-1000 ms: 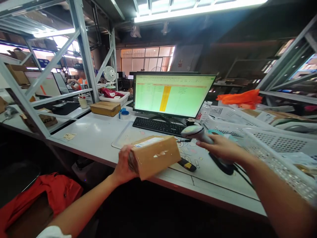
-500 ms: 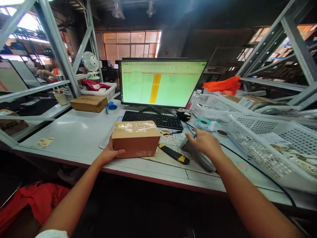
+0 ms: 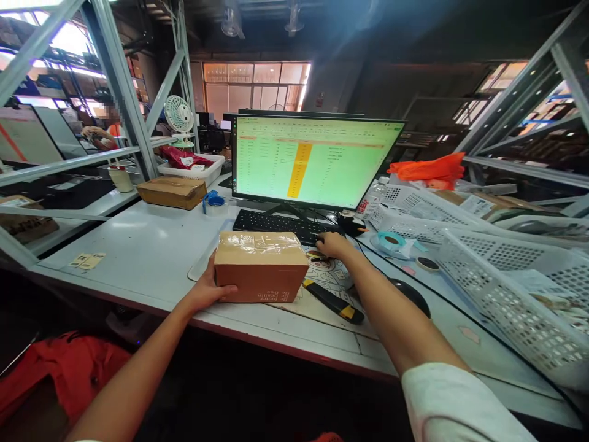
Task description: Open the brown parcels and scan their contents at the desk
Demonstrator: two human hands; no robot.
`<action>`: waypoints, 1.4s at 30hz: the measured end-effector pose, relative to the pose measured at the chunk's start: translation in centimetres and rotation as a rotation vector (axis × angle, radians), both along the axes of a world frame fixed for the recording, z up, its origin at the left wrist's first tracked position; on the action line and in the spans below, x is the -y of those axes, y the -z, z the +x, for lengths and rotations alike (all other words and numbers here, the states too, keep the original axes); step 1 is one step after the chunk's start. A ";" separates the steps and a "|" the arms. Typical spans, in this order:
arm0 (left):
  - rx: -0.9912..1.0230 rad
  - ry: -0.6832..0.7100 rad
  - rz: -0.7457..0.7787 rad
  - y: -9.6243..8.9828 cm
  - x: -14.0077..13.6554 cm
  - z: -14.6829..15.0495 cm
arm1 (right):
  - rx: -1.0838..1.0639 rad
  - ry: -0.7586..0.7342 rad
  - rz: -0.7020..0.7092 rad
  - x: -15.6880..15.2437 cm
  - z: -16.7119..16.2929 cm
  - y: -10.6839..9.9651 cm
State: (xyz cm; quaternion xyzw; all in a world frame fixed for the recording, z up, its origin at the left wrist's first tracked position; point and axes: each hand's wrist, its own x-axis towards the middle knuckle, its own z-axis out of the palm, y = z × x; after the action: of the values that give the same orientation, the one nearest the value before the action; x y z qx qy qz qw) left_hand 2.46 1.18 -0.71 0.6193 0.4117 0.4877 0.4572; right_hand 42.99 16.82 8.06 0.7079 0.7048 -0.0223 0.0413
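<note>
My left hand (image 3: 213,287) is closed on the left side of a taped brown cardboard box (image 3: 261,279), thumb across its front face. The box stands upright at the table's front edge, with shiny clear tape over its top. My right hand (image 3: 335,245) rests at the lower right part of a black keyboard (image 3: 271,223), fingers bent down over the keys with nothing visible held. A marker pen (image 3: 317,259) lies just below that hand, partly covered. Right of the box lies a black and yellow box cutter (image 3: 334,302). My right forearm hides most of a grey device beside it.
A monitor (image 3: 271,166) showing a spreadsheet stands behind the keyboard. White perforated baskets (image 3: 501,301) line the right side, near tape rolls (image 3: 391,240) and a black rounded object (image 3: 411,296). Another carton (image 3: 172,193) and blue tape (image 3: 215,204) sit at the back left. Metal shelf posts frame both sides.
My right hand has moved from above the grey device, forward and left to the keyboard, its fingers now bent down. The left hand still holds the box; the view has shifted slightly.
</note>
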 end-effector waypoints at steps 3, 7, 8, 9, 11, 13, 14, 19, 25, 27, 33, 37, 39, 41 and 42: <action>-0.017 -0.011 -0.007 0.3 0.0 -0.2 | -0.001 -0.031 -0.027 -0.5 -0.9 -0.4; -0.017 -0.009 -0.018 0.2 0.1 -0.3 | -0.037 -0.125 -0.064 1.2 -3.1 -0.7; -0.013 -0.008 -0.012 0.2 0.1 -0.3 | -0.057 -0.175 -0.081 2.3 -3.5 -0.6; -0.008 -0.008 -0.005 0.1 0.1 -0.3 | -0.077 -0.226 -0.102 3.8 -3.8 -0.3; 0.002 -0.014 0.004 0.1 0.1 -0.3 | -0.118 -0.306 -0.138 7.1 -4.0 0.5; 0.008 -0.025 -0.001 0.1 0.1 -0.2 | -0.187 -0.343 -0.134 10.3 -3.6 1.4; 0.014 -0.027 -0.003 0.1 0.1 -0.2 | -0.231 -0.346 -0.119 11.5 -3.3 1.7; 0.053 0.018 -0.007 0.0 0.0 -0.6 | -0.426 -0.282 -0.039 13.3 -2.4 0.8; 0.041 0.060 -0.045 -0.5 0.2 -1.0 | -0.711 -0.187 0.001 11.4 -3.5 -2.5; 0.039 0.036 -0.047 -0.8 0.4 -1.0 | -0.767 -0.184 0.030 11.4 -4.4 -3.5; 0.046 0.028 -0.071 -1.6 0.9 -0.6 | -0.827 -0.234 0.077 12.8 -6.3 -5.8; 0.042 0.050 -0.117 -2.1 1.2 -0.3 | -0.847 -0.206 0.084 14.2 -6.7 -6.2; 0.045 0.029 -0.086 -2.2 1.2 -0.2 | -0.837 -0.203 0.107 15.0 -6.8 -6.3; 0.051 0.012 -0.054 -2.2 1.0 -0.1 | -0.832 -0.218 0.125 15.9 -6.9 -6.2; 0.061 0.006 -0.047 -2.1 0.9 0.0 | -0.835 -0.230 0.125 16.4 -7.0 -6.2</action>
State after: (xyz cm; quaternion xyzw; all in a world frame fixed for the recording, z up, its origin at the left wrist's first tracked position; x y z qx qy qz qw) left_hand 2.42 0.30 1.41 0.5946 0.4072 0.4950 0.4853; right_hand 35.97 0.41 14.23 0.5561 0.7354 -0.2593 -0.2877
